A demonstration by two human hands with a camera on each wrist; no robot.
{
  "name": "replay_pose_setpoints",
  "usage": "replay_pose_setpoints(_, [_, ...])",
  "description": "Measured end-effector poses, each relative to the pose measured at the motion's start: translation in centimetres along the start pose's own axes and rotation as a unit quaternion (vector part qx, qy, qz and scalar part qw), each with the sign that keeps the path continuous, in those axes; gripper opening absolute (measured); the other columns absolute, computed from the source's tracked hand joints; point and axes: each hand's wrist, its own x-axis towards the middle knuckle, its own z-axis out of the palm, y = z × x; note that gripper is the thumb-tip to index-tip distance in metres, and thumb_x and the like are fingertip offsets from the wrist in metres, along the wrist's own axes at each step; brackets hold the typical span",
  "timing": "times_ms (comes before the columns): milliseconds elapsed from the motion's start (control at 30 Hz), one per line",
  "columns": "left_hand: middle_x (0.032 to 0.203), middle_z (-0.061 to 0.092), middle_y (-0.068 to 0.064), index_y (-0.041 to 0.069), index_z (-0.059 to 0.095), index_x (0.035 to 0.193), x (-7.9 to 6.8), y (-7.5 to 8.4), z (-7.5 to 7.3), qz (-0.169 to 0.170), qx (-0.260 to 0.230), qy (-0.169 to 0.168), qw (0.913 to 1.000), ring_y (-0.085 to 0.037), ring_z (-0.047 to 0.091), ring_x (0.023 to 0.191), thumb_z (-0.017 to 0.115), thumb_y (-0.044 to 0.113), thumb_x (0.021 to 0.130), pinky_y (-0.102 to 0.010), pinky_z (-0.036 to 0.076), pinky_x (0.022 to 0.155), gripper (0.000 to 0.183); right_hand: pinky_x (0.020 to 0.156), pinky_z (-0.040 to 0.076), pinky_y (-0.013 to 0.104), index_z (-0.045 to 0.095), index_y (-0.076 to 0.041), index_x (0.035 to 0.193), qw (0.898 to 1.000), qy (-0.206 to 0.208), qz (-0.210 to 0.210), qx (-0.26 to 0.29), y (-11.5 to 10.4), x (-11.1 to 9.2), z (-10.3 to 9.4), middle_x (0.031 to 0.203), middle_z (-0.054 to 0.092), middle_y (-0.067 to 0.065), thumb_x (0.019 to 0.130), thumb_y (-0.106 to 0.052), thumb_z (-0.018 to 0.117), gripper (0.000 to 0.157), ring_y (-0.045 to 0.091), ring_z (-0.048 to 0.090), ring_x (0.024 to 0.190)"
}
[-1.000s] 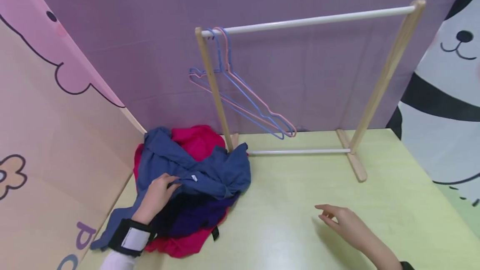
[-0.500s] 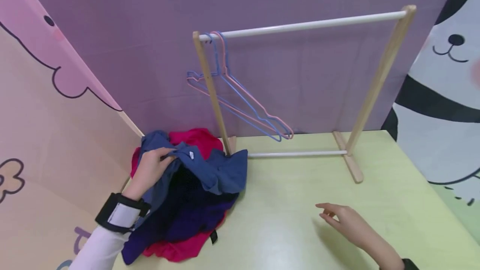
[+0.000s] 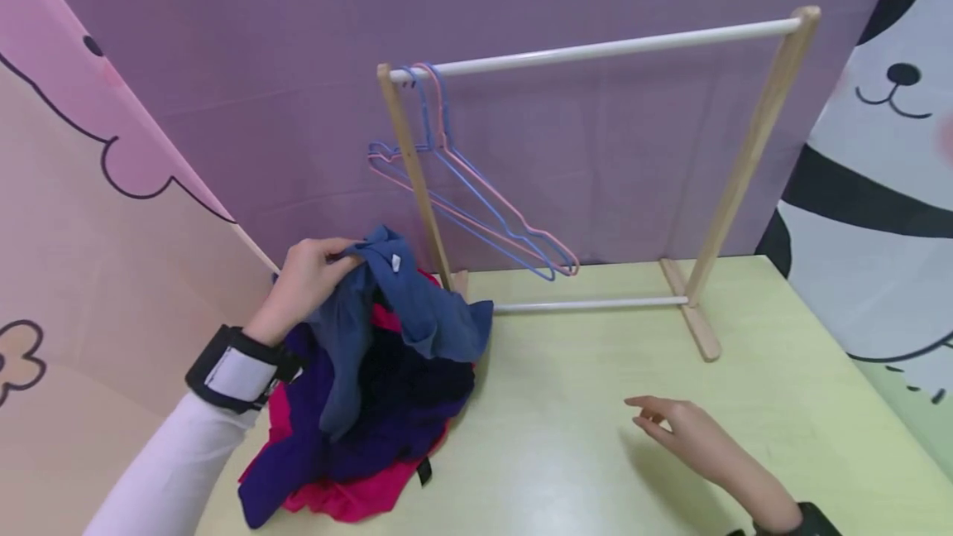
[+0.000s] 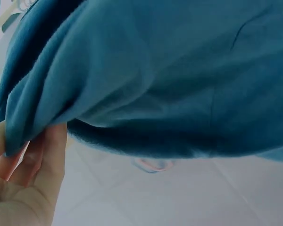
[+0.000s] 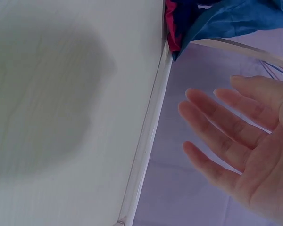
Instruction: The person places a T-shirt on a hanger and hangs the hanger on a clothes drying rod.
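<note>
Head view: left grip (image 3: 304, 281) pinches the blue garment (image 3: 435, 317) — lifting step, seemingly. Right grip (image 3: 687, 430), fingers loosely spread — probably needed next for support.

The white-sleeved left forearm (image 3: 171, 461) slants up from the lower left corner of the head view, a black strap (image 3: 241, 370) round its wrist. The left hand (image 3: 308, 275) lies left of centre, wrist raised, fingers pointing right and pinching with the thumb. From the lower right, the right forearm (image 3: 755, 486) angles up and leftward; the right hand (image 3: 688, 433) has relaxed, slightly bent fingers pointing left, spread apart in the right wrist view.
</note>
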Motion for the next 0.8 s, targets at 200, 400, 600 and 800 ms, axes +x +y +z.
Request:
replay_pose_setpoints(200, [0.075, 0.062, -0.014, -0.001, 0.065, 0.102, 1.9, 2.7, -1.7, 0.008, 0.005, 0.024, 0.9997, -0.011, 0.038, 0.047, 0.055, 0.007, 0.086, -0.024, 0.03, 0.047, 0.021, 0.059, 0.049, 0.028, 0.061, 0.003, 0.103, 1.0, -0.003, -0.003, 0.004, -0.1, 0.2, 0.0, 0.078, 0.065, 0.0, 0.083, -0.008, 0.058, 0.023, 0.007, 0.058, 0.07])
replay_pose_setpoints(400, [0.089, 0.066, -0.016, 0.0, 0.066, 0.102, 4.0, 5.4, -3.0, 0.008, -0.01, 0.045, 0.9989, -0.013, 0.046, 0.057, 0.055, 0.009, 0.086, -0.018, 0.032, 0.053, 0.021, 0.058, 0.049, 0.026, 0.06, 0.004, 0.104, 1.0, -0.014, -0.01, 0.019, -0.2, 0.5, 0.0, 0.079, 0.065, 0.002, 0.084, -0.008, 0.057, 0.023, 0.008, 0.059, 0.07])
replay_pose_setpoints(600, [0.083, 0.065, -0.015, 0.001, 0.067, 0.101, 6.0, 8.5, -3.7, 0.023, -0.038, 0.057, 0.9974, -0.012, 0.048, 0.058, 0.055, 0.01, 0.087, -0.017, 0.035, 0.054, 0.02, 0.059, 0.049, 0.027, 0.061, 0.003, 0.104, 1.0, -0.016, -0.011, 0.014, -0.4, 0.9, -0.4, 0.08, 0.065, 0.002, 0.084, -0.008, 0.057, 0.023, 0.009, 0.059, 0.072])
replay_pose_setpoints(800, [0.067, 0.062, -0.01, 0.0, 0.069, 0.09, 7.5, 12.6, -3.6, 0.068, -0.077, 0.05, 0.9935, -0.008, 0.048, 0.051, 0.055, 0.008, 0.086, -0.014, 0.036, 0.049, 0.016, 0.058, 0.048, 0.023, 0.064, -0.001, 0.101, 0.999, 0.028, -0.033, 0.031, -2.2, 1.8, -2.0, 0.085, 0.066, 0.002, 0.084, -0.007, 0.058, 0.019, 0.004, 0.059, 0.073])
